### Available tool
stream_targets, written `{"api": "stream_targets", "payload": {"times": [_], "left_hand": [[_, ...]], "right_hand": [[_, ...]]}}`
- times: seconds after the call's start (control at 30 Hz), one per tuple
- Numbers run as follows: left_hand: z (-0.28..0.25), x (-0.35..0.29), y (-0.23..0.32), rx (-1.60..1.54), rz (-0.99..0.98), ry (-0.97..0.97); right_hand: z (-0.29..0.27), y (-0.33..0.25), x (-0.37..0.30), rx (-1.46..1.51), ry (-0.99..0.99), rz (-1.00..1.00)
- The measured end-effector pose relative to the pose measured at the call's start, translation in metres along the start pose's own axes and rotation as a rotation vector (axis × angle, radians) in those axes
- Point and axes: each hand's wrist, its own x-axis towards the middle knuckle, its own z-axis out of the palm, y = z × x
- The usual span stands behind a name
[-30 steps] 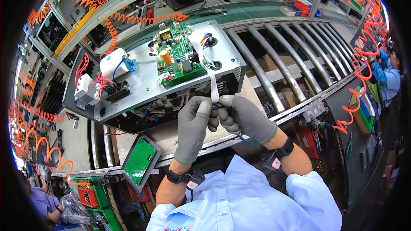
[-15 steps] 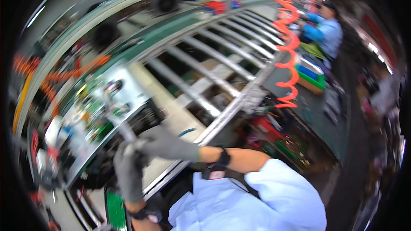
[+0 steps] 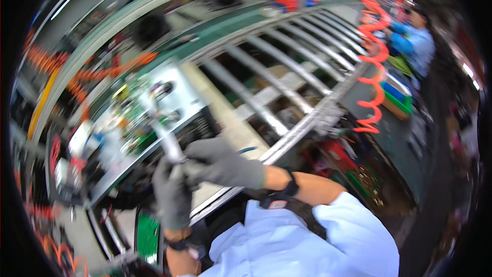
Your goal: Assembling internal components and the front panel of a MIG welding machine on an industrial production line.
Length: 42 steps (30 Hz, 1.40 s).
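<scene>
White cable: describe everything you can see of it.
The white cable is a flat, pale band, plastic by its look, blurred here. Its plainest stretch runs fairly straight, sloping past the case's front edge down to the person's left hand and right hand, whose gloves close around its lower end and hide the tip. Its upper end blurs out near the circuit board.

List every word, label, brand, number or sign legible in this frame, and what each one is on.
None can be read; the frame is blurred.
Right wristband's pale patch: too blurred to tell whether it bears print.
Left wristband's pale patch: likewise.
Circuit board on the chassis: any markings too small and blurred.
White flat cable: no legible print.
</scene>
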Motion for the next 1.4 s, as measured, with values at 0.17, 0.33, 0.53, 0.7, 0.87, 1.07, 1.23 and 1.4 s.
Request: {"api": "stream_targets", "payload": {"times": [0.17,0.33,0.53,0.7,0.87,1.07,1.23,1.4], "left_hand": [[-0.01,0.004,0.011,-0.106,-0.031,-0.109],[-0.016,0.0,0.021,-0.16,-0.067,-0.15],[-0.017,-0.003,0.019,-0.025,-0.05,-0.183],[-0.012,-0.009,0.02,-0.094,-0.009,-0.138],[-0.008,-0.009,0.025,-0.159,0.007,-0.104],[-0.011,-0.007,0.024,-0.207,0.03,-0.088],[-0.021,0.002,0.026,-0.107,-0.017,-0.032],[-0.021,-0.006,0.021,-0.109,0.017,-0.017]], "right_hand": [[-0.003,-0.022,0.012,-0.188,-0.117,0.075],[-0.01,-0.029,0.022,-0.601,-0.147,-0.159],[-0.013,-0.013,0.022,-0.597,-0.235,-0.294],[-0.005,-0.012,0.017,-0.38,-0.247,-0.139],[0.004,-0.019,0.025,-0.203,-0.264,-0.089],[0.008,-0.019,0.024,-0.063,-0.224,0.081],[0.011,-0.009,0.031,-0.109,-0.183,0.066],[0.012,-0.007,0.023,0.039,-0.1,0.322]]}}
